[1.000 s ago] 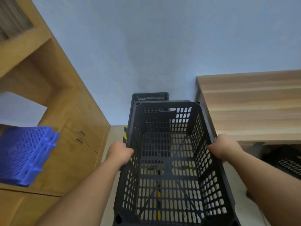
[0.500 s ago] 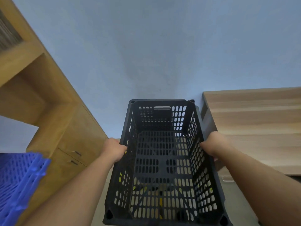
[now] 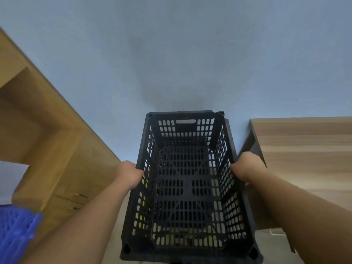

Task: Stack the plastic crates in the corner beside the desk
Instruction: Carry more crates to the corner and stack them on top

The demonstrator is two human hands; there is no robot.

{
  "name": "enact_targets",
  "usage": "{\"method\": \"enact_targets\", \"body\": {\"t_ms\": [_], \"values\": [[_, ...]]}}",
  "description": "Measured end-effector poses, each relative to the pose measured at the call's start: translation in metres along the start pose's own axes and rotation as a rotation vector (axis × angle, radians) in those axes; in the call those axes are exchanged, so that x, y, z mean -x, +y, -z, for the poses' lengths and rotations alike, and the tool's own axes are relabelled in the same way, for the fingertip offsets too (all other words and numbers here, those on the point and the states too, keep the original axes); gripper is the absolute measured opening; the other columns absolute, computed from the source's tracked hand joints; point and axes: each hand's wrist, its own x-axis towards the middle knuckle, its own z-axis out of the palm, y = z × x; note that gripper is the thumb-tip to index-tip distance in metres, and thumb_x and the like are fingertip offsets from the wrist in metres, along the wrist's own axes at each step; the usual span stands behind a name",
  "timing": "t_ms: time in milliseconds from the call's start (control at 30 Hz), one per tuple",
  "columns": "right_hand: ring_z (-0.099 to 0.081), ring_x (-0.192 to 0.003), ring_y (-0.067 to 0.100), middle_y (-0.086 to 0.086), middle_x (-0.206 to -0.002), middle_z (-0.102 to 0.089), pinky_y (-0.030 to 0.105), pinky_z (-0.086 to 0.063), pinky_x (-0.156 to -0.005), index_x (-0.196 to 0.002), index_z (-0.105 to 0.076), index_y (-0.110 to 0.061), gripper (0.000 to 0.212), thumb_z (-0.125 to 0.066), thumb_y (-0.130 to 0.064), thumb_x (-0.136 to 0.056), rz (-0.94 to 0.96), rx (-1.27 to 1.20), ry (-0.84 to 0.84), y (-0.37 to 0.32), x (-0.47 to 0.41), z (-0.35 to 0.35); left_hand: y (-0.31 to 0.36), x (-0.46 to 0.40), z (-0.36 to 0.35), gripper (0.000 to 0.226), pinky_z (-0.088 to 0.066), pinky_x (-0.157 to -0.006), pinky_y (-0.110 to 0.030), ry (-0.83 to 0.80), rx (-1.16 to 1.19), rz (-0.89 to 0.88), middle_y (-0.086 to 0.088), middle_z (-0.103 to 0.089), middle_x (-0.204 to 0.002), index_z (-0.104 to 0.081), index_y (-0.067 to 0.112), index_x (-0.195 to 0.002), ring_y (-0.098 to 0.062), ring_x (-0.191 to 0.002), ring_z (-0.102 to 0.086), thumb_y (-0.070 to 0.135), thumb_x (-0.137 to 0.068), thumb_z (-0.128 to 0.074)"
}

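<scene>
A black perforated plastic crate (image 3: 187, 180) fills the centre of the view, open side up, its far end close to the blue-grey wall. My left hand (image 3: 129, 175) grips its left rim and my right hand (image 3: 246, 165) grips its right rim. A sliver of another black crate (image 3: 227, 122) shows just behind its far right corner; the rest of that crate is hidden underneath. The wooden desk (image 3: 304, 149) stands right beside the crate on the right.
A wooden cabinet (image 3: 57, 149) with drawers runs along the left. A blue plastic crate (image 3: 15, 235) lies on it at the lower left edge. Pale floor (image 3: 272, 248) shows under the desk's near end, by a dark desk leg.
The crate I hold has moved forward to the wall and now covers the crate that stood in the corner. The view has tilted upward; the desk and cabinet have slid down in the picture.
</scene>
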Motion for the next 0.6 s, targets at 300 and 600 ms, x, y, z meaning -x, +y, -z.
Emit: {"method": "enact_targets", "body": {"t_ms": [300, 600], "values": [[-0.070, -0.080, 0.030, 0.014, -0.090, -0.070, 0.047, -0.062, -0.078, -0.091, -0.065, -0.003, 0.018, -0.064, -0.021, -0.094, -0.056, -0.067, 0.020, -0.030, -0.058, -0.018, 0.019, -0.078, 0.005, 0.014, -0.066, -0.080, -0.053, -0.037, -0.069, -0.029, -0.016, -0.078, -0.082, -0.076, 0.003, -0.081, -0.038, -0.081, -0.076, 0.011, -0.088, -0.066], [-0.069, -0.068, 0.027, 0.011, -0.075, -0.068, 0.036, -0.060, -0.065, -0.083, -0.065, -0.003, 0.017, -0.061, -0.018, -0.090, -0.082, -0.030, 0.062, -0.052, -0.094, -0.039, 0.021, -0.116, 0.004, 0.010, -0.065, -0.082, -0.049, -0.057, -0.042, -0.029, -0.014, -0.077, -0.093, -0.072, 0.010, -0.088, -0.034, -0.086, -0.075, 0.010, -0.096, -0.065]]}}
